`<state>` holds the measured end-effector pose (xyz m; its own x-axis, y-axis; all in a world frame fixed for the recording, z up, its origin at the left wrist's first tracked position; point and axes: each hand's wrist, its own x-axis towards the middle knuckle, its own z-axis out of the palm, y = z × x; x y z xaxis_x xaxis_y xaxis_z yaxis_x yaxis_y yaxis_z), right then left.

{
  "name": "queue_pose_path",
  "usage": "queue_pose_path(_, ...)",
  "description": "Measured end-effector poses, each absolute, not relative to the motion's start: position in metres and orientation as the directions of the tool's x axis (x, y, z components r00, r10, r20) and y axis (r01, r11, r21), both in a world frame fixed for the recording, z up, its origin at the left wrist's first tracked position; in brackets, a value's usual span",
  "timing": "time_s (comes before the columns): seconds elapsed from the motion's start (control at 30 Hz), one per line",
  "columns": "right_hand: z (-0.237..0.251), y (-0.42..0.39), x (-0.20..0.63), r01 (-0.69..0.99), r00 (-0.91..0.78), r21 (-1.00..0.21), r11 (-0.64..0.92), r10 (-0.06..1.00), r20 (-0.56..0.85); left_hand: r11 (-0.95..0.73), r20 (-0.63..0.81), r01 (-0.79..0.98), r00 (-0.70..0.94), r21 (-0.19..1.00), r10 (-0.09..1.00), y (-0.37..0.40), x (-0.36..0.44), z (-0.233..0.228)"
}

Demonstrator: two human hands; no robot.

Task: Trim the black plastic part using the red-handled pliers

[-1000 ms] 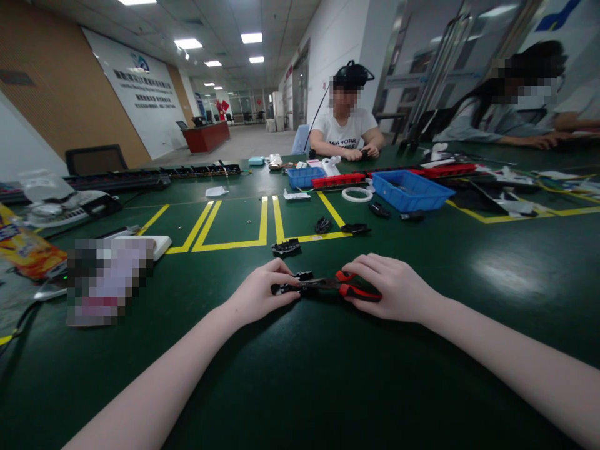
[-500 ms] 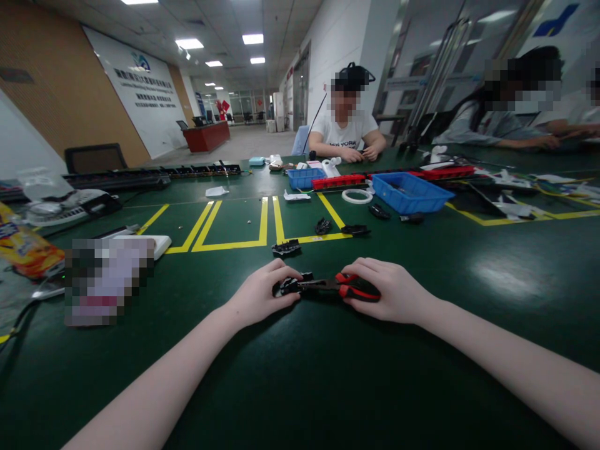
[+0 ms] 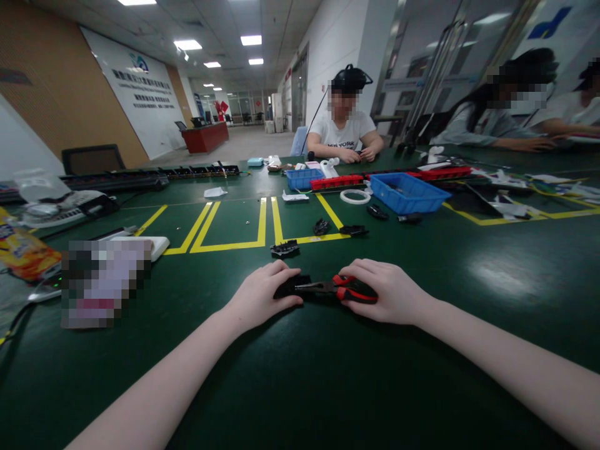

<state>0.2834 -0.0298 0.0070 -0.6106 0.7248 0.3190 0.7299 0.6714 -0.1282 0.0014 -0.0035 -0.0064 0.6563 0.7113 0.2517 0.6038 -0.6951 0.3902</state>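
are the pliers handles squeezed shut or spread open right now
Squeezed nearly shut: in the right hand, the two red handles of the pliers lie close together, nose pointing at the black part under the left hand.

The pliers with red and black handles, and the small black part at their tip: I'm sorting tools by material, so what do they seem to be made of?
The pliers with red and black handles: dark, dull metal jaws, apparently steel; glossy handles look like rubber or plastic sleeves. The small black part: probably moulded plastic, matte black, mostly hidden under the left hand.
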Motion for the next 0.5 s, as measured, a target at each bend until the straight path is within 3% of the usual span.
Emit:
queue_pose_path(0.2,0.0080,-0.0307,0.2830,0.730,-0.604,-0.140,0.669,0.727,0.327,-0.698,0.262,0.607,0.653,0.380,0.710,-0.0030,0.0015,-0.0076)
queue_pose_path(0.5,0.0111,-0.0311,0.2839,0.739,-0.551,-0.254,0.624,0.777,0.306,-0.677,0.232,0.620,0.646,0.397,0.728,-0.0029,0.0019,-0.0050)
